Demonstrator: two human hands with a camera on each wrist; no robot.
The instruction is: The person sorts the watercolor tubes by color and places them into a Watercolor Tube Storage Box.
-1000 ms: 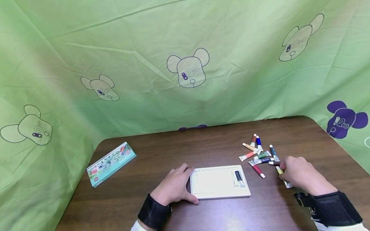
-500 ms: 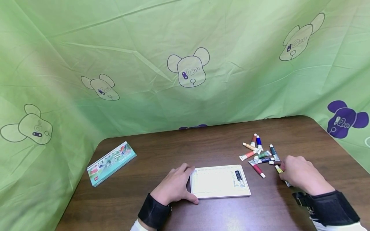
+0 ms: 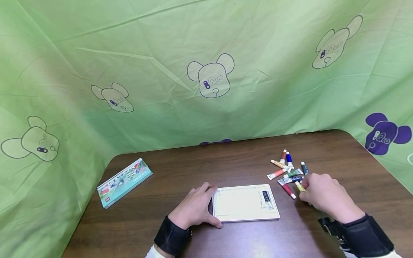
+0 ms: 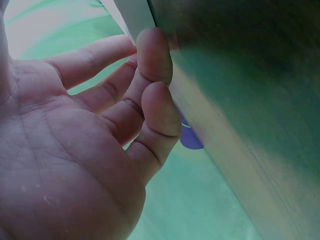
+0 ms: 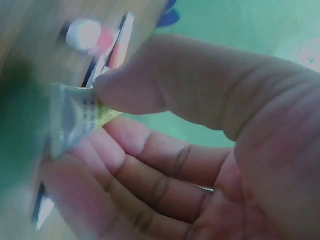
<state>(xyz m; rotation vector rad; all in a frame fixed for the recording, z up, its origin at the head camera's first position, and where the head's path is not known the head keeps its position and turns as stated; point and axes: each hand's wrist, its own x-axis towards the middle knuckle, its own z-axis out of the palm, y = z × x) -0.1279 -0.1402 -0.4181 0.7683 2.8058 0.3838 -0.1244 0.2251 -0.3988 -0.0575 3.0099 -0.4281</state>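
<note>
My left hand (image 3: 193,208) holds the left end of a shallow white tray (image 3: 237,206), thumb at its front corner and fingers at the back one. A paint tube with a black band (image 3: 266,199) lies inside, along the tray's right side. Over on the right, my right hand (image 3: 330,197) pinches a yellow paint tube (image 3: 300,186) between thumb and fingers. Its flat, clear crimped end (image 5: 62,120) shows in the right wrist view. In the left wrist view, the left fingers (image 4: 155,55) are bent beside the tray's white edge (image 4: 131,17).
Several paint tubes lie loosely heaped left of the right hand, among them a crimson tube (image 3: 286,189), a green tube (image 3: 292,173) and a blue tube (image 3: 289,159). A turquoise box (image 3: 124,183) lies at the table's left. Behind the wooden table (image 3: 180,165) hangs a green cloth (image 3: 155,118).
My right hand has moved left with the yellow paint tube, towards the other tubes, and now covers part of the teal one. My left hand and the tray have stayed put.
</note>
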